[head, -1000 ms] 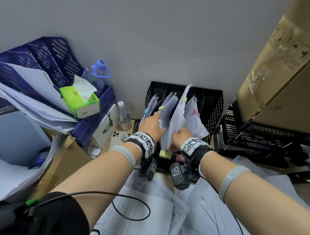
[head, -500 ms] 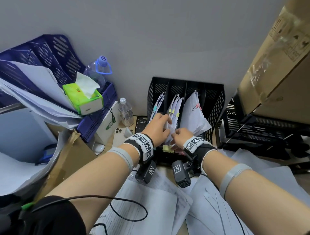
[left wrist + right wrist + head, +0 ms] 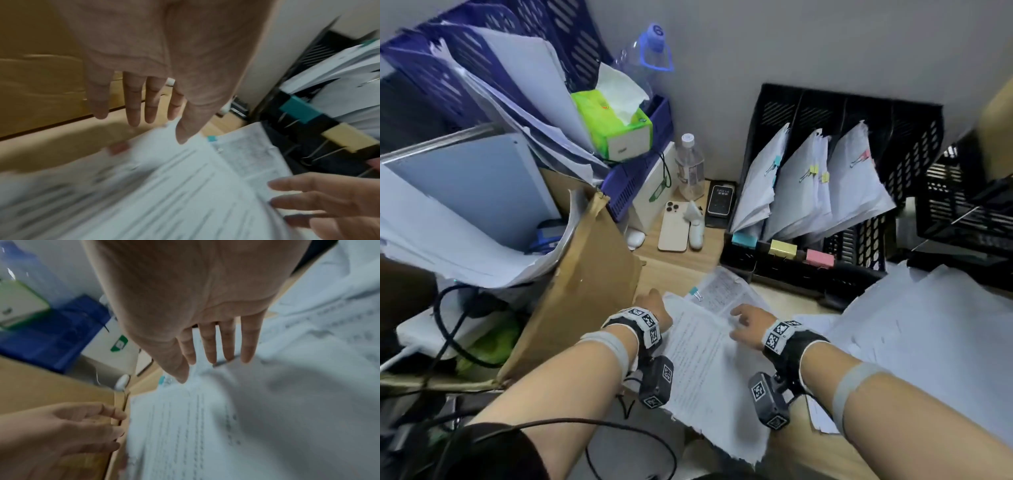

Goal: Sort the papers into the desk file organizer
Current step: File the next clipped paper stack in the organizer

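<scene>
The black desk file organizer [image 3: 914, 144] stands against the wall with three clipped paper bundles [image 3: 804, 185] leaning in its slots, marked by teal, yellow and pink clips. A printed sheet [image 3: 705, 370] lies on the desk in front of me, over a bundle with a teal clip [image 3: 693, 292]. My left hand [image 3: 654, 306] hovers at the sheet's left edge with straight fingers [image 3: 133, 104], holding nothing. My right hand [image 3: 748, 322] is spread over the sheet's right side, fingers [image 3: 228, 340] straight, empty.
A pile of loose white papers [image 3: 928, 335] lies at the right. A cardboard flap [image 3: 582, 287] leans at the left. Two phones [image 3: 674, 228], a small bottle [image 3: 690, 168], a tissue box [image 3: 613, 126] and blue trays [image 3: 482, 61] crowd the back left. A black tray [image 3: 962, 209] is at right.
Both hands have left the papers in the organizer and come back down to the sheets on the desk. The bundles stay leaning in their slots. The head view has tilted downward.
</scene>
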